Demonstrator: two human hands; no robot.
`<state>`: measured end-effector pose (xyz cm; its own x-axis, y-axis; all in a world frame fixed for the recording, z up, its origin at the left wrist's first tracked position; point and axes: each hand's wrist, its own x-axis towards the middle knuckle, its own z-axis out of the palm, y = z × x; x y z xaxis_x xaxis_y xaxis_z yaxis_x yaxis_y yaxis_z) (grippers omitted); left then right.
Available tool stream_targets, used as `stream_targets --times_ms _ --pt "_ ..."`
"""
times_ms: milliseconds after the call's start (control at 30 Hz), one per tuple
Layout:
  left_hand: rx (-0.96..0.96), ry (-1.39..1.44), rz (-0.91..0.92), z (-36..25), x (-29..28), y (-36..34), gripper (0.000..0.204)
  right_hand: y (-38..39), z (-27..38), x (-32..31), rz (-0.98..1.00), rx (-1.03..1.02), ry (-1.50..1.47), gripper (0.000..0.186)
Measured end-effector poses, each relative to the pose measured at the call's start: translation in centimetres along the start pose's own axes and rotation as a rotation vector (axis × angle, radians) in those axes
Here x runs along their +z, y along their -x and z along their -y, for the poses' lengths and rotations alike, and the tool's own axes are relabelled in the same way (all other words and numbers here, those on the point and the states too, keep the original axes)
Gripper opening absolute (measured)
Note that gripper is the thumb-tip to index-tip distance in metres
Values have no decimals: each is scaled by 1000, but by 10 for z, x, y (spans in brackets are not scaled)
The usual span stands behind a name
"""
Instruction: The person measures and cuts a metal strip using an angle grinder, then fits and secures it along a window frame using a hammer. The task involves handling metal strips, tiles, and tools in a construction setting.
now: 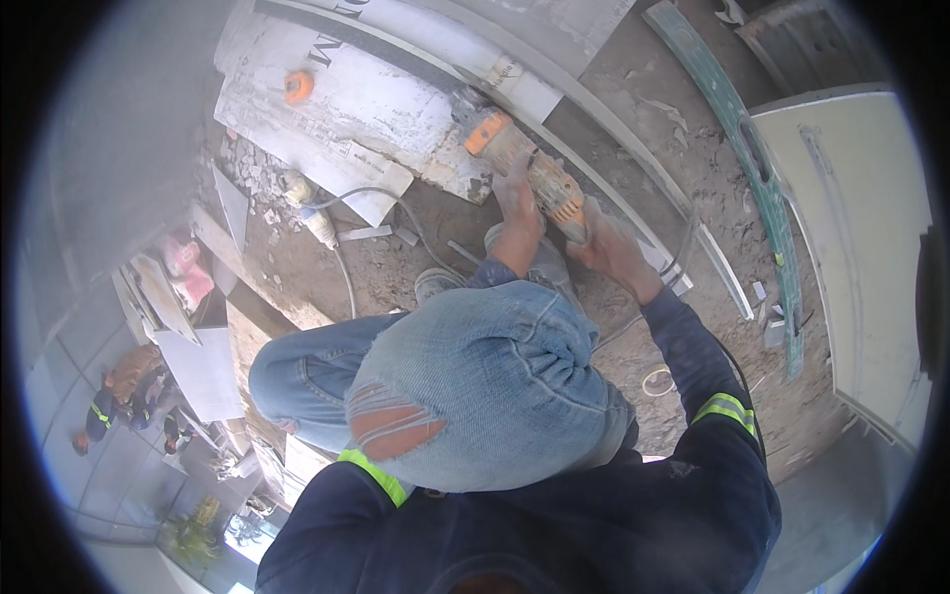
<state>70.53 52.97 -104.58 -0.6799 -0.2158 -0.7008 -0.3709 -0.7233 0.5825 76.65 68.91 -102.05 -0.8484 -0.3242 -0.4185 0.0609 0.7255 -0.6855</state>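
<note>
The power tool (556,188) juts forward — past left grip (516,201).

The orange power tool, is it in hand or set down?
In hand: the left hand and right hand both hold the power tool.

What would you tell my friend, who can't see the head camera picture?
A crouching person in torn blue jeans holds an orange power tool with the left hand and right hand. Ahead, a small orange object sits on a pale board; a long green bar lies to the right.
</note>
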Motion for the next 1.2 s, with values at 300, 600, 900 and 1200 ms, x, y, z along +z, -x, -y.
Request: stream_targets --times_ms 300,600,900,1200 --pt "-59 -9 2 15 -4 14 32 22 -14 3 60 90 -13 63" --pt "-10 -69 -36 20 -16 7 40 26 -11 -8 -11 -21 33 49" --pt "4 -107 70 -3 -16 -20 35 -6 -9 -5 69 -13 -10 79" --pt "-91 -167 76 20 -23 11 34 34 -17 -9 52 77 61 56"
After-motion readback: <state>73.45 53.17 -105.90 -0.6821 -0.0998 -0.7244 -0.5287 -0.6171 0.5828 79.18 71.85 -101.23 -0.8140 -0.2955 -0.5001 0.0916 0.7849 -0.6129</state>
